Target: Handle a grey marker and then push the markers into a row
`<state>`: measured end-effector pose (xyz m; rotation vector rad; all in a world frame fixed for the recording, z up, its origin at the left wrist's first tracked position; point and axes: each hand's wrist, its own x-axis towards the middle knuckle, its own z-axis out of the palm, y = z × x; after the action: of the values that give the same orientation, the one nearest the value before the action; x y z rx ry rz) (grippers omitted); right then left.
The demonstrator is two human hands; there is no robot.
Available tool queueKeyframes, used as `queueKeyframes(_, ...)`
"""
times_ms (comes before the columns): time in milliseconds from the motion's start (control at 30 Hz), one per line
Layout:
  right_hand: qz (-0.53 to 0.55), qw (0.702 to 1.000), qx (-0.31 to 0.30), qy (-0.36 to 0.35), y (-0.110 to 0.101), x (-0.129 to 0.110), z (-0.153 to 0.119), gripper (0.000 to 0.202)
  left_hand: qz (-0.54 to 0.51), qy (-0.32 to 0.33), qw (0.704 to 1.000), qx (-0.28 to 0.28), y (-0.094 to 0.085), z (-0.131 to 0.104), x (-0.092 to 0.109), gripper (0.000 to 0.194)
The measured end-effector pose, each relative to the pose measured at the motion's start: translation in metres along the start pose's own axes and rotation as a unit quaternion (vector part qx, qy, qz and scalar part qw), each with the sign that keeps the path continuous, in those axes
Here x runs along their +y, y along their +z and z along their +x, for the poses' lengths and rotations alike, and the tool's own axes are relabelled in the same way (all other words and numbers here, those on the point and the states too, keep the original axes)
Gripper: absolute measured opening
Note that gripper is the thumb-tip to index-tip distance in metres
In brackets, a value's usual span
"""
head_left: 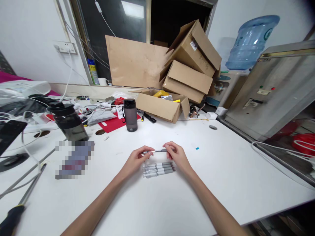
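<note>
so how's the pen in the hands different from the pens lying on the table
The held pen is a single one, lifted above the white table, pinched at its ends by the left hand and right hand. The pens on the table are several, lying side by side in a row, with no hand gripping them. All look alike: grey grip, clear barrel, pointing the same sideways way.
</note>
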<state>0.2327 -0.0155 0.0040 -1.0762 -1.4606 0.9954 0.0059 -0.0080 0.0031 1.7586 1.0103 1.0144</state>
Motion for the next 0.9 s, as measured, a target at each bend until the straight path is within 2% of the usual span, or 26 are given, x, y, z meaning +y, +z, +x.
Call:
queueKeyframes(133,-0.003,1.000,-0.012,0.008,-0.0003,0.0008,0.0004,0.032,-0.007,-0.012,1.000,0.008,-0.0012,0.0003,0.0002,0.029)
queueKeyframes(300,-0.003,1.000,-0.024,-0.019,-0.0024,-0.0005,0.0017,0.026,-0.013,-0.021,1.000,0.012,-0.0030,0.0010,0.0010,0.030)
queueKeyframes(500,-0.027,0.999,-0.027,0.024,-0.0042,-0.0008,0.0011,0.032,-0.025,-0.026,0.999,0.001,-0.0026,0.0003,0.0022,0.027)
queueKeyframes(667,-0.014,0.999,-0.029,-0.020,-0.0049,-0.0025,0.0012,0.025,-0.018,-0.022,1.000,-0.004,-0.0033,0.0012,0.0003,0.028)
queueKeyframes(900,-0.021,0.999,-0.033,0.026,-0.0027,0.0005,0.0008,0.031,-0.005,-0.020,1.000,0.001,-0.0033,0.0015,-0.0011,0.028)
